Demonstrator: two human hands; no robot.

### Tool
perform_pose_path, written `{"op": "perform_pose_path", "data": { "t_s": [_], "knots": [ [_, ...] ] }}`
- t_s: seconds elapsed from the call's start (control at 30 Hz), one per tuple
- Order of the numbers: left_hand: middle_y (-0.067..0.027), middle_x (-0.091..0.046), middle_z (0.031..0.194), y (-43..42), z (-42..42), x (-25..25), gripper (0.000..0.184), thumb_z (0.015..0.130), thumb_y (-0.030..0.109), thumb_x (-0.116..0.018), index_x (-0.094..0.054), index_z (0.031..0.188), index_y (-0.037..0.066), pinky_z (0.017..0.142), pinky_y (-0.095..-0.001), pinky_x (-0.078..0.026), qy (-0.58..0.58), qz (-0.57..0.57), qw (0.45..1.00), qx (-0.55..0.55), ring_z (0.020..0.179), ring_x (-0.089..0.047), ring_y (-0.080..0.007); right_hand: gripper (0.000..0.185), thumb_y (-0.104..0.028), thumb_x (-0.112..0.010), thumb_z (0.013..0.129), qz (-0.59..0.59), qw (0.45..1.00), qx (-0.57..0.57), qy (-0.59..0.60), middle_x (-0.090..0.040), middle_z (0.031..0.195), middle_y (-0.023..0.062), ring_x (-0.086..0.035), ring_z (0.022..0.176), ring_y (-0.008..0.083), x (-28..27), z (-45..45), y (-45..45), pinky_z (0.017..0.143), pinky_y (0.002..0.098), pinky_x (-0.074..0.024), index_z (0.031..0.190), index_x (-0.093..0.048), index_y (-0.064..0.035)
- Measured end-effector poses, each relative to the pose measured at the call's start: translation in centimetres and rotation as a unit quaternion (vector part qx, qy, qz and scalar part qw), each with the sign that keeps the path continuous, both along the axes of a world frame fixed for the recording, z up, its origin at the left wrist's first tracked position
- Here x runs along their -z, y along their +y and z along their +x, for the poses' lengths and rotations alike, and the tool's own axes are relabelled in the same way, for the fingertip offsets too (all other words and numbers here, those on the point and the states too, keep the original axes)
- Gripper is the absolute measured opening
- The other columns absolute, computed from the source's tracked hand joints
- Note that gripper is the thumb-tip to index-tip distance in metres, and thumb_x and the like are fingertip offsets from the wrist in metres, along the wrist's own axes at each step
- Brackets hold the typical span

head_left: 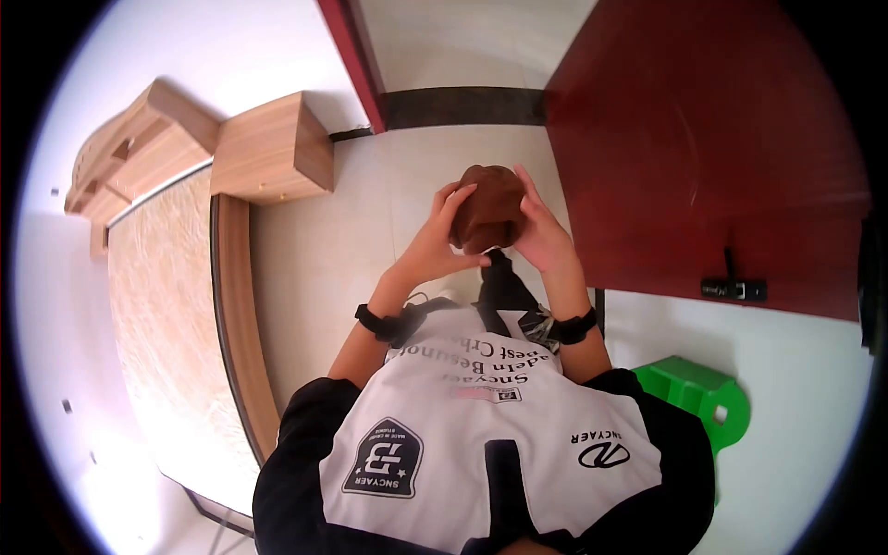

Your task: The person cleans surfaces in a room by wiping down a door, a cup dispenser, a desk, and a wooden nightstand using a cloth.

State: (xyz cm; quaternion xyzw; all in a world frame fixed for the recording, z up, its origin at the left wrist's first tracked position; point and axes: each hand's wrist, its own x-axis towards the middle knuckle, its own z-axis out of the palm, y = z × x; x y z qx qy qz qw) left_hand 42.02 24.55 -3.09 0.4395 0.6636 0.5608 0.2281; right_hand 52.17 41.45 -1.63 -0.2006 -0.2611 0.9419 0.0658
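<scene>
A soft, rounded brown item (490, 205) with folds and a darker hollow on its lower side is held up in front of my body; its exact kind cannot be made out. My left hand (433, 242) grips it from the left, fingers curled over its upper edge and thumb stretched beneath it. On the other side, my right hand (542, 233) presses against it, with the fingers pointing upward along its edge. Both wrists wear black bands. Parts of the fingers are hidden behind the brown item.
At the left stand a bed with a pale mattress (171, 324) and a wooden nightstand (268, 153). A dark red door (703, 148) with a black handle (733, 288) stands ajar at the right, by a doorway. Below it is a green plastic stool (689, 393).
</scene>
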Motion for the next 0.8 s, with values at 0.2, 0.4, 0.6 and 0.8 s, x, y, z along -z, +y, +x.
{"op": "perform_pose_path", "data": {
  "t_s": [0.2, 0.4, 0.6, 0.8],
  "knots": [
    [-0.0122, -0.033, 0.138, -5.2, -1.8, 3.1, 0.064, 0.081, -0.013, -0.042, -0.032, 0.141, 0.009, 0.064, -0.0271, -0.051, 0.015, 0.031, 0.991, -0.131, 0.106, -0.055, -0.0240, 0.077, 0.012, -0.058, 0.077, 0.467, 0.878, -0.094, 0.037, -0.045, 0.132, 0.0092, -0.045, 0.121, 0.0204, 0.2, -5.8, -6.4, 0.102, 0.0332, -0.0364, 0.144, -0.028, -0.0114],
    [-0.0127, -0.061, 0.103, -12.8, -7.1, 5.1, 0.056, 0.074, -0.013, -0.032, -0.052, 0.123, 0.005, 0.063, -0.0277, -0.049, -0.151, -0.097, 0.937, -0.300, 0.079, -0.059, -0.0189, 0.034, 0.000, -0.052, 0.085, 0.463, 0.883, -0.072, -0.009, -0.060, 0.110, 0.0097, -0.057, 0.104, 0.0187, 3.8, -13.1, -7.7, 0.091, 0.0300, -0.0442, 0.119, -0.054, -0.0033],
    [-0.0190, -0.065, 0.099, -18.5, -15.3, 3.8, 0.035, 0.078, -0.005, -0.049, -0.059, 0.110, 0.005, 0.082, -0.0381, -0.049, 0.075, -0.131, 0.893, -0.424, 0.095, -0.061, -0.0370, 0.014, -0.007, -0.062, 0.081, 0.730, 0.679, -0.079, 0.007, -0.065, 0.085, 0.0159, -0.062, 0.078, 0.0309, 5.8, -21.7, -7.3, 0.071, 0.0343, -0.0491, 0.092, -0.063, 0.0006],
    [-0.0193, -0.065, 0.097, -24.8, -23.6, 2.8, 0.030, 0.080, -0.007, -0.049, -0.061, 0.107, 0.001, 0.082, -0.0336, -0.048, 0.048, -0.257, 0.917, -0.301, 0.093, -0.062, -0.0325, 0.013, -0.003, -0.062, 0.080, 0.650, 0.738, -0.175, 0.043, -0.066, 0.083, 0.0146, -0.065, 0.074, 0.0257, 6.4, -31.3, -7.3, 0.069, 0.0316, -0.0500, 0.092, -0.065, 0.0017]
  ]
}}
